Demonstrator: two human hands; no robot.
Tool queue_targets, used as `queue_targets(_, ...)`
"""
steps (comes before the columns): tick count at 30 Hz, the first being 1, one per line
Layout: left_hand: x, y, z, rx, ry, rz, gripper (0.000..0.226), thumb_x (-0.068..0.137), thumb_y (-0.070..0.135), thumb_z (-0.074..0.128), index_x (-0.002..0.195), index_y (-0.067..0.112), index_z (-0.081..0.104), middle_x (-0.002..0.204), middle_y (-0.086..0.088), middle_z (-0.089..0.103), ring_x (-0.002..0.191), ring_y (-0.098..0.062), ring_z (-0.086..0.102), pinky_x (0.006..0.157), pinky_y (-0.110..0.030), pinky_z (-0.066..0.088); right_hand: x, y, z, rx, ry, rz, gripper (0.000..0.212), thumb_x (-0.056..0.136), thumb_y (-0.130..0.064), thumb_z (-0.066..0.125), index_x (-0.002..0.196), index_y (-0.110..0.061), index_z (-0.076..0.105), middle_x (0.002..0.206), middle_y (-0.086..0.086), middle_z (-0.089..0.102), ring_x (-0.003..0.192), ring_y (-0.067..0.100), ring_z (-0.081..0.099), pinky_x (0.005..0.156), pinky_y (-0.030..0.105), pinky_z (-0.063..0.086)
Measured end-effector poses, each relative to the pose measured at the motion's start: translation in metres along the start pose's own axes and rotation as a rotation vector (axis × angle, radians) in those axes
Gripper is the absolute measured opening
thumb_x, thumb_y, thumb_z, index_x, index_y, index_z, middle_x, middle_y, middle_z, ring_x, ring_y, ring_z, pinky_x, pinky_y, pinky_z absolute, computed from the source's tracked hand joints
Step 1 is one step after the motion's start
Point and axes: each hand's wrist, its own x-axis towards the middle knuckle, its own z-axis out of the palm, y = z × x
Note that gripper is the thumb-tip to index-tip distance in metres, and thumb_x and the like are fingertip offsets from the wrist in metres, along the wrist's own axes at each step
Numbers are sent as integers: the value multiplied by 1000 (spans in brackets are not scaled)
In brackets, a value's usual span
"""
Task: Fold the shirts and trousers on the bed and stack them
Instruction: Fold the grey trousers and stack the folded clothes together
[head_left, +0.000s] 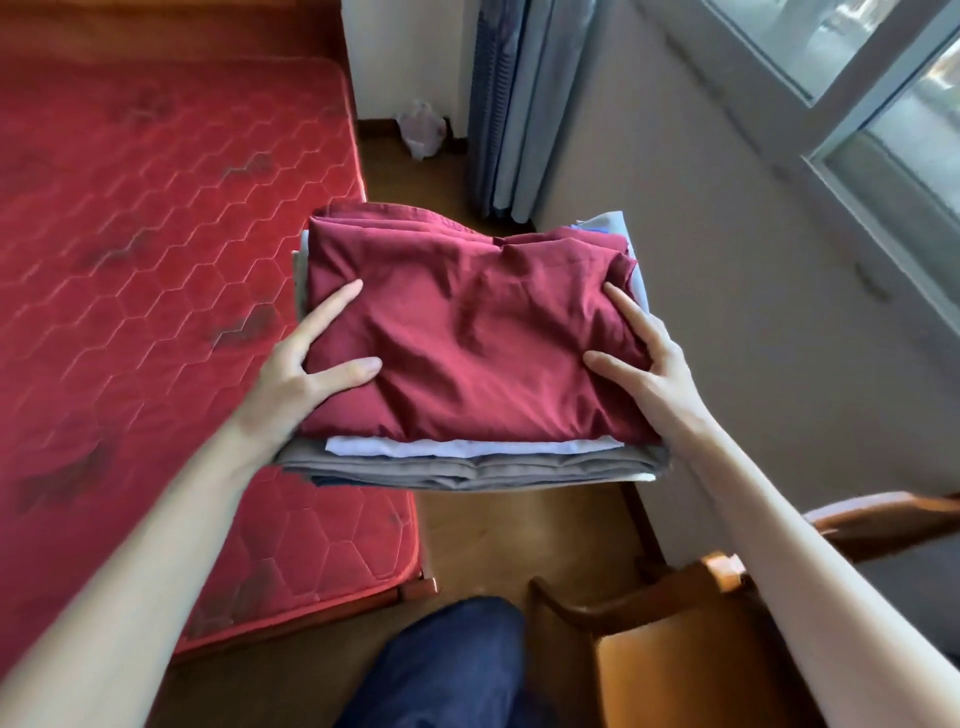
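Blue-trousered knee (441, 665) at six o'clock; above it, held over the floor off the red mattress (156, 260) edge, the stack of folded clothes (467, 364). Left hand (306, 374) and right hand (644, 358) clamp its sides, thumbs on the maroon garment (467, 322). Soft, light, slippery-looking layers: likely best supported from underneath.

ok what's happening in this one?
A person holds a stack of folded clothes between both hands, off the bed and over the floor. The left hand and right hand grip its sides, thumbs on the dark red garment on top. Folding looks done; no clothes remain on the visible mattress.
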Motion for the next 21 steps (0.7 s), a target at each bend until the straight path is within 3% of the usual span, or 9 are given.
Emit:
queue_targets(3, 13, 5, 10, 5, 34, -12, 71, 68, 34, 74, 130, 56, 49, 139, 30, 45, 129, 12, 40, 103, -15, 32, 22, 6, -12, 5, -42, -16, 69, 80, -32, 75, 133, -59, 41, 127, -18, 46, 114, -19, 40, 99, 13, 30)
queue_targets(7, 39, 11, 27, -9, 49, 18, 72, 71, 25, 80, 130, 54, 51, 132, 36, 46, 122, 20, 42, 93, -1, 36, 51, 12, -30, 11, -43, -30, 68, 76, -38, 74, 131, -62, 41, 126, -21, 46, 112, -21, 42, 95, 11, 31)
queue_targets(11, 88, 16, 47, -41, 12, -1, 68, 77, 18, 76, 129, 55, 51, 130, 36, 50, 121, 13, 48, 90, -6, 43, 86, 30, -54, 39, 4, -33, 68, 81, -29, 76, 132, -60, 42, 124, -23, 47, 113, -18, 43, 95, 11, 31)
queue_targets(17, 195, 20, 57, -40, -38, -26, 69, 70, 30, 76, 129, 55, 51, 133, 28, 53, 119, 7, 53, 86, -9, 48, 182, 53, -67, 81, 16, -8, 66, 81, -28, 75, 131, -58, 44, 125, -27, 45, 119, -14, 42, 102, 18, 32)
queue_targets(21, 279, 15, 48, -22, -27, -58, 69, 70, 32, 76, 128, 57, 50, 138, 25, 50, 124, 4, 50, 96, -21, 46, 268, 57, -67, 94, 10, 2, 66, 81, -28, 75, 132, -58, 44, 126, -24, 46, 118, -15, 43, 102, 19, 32)
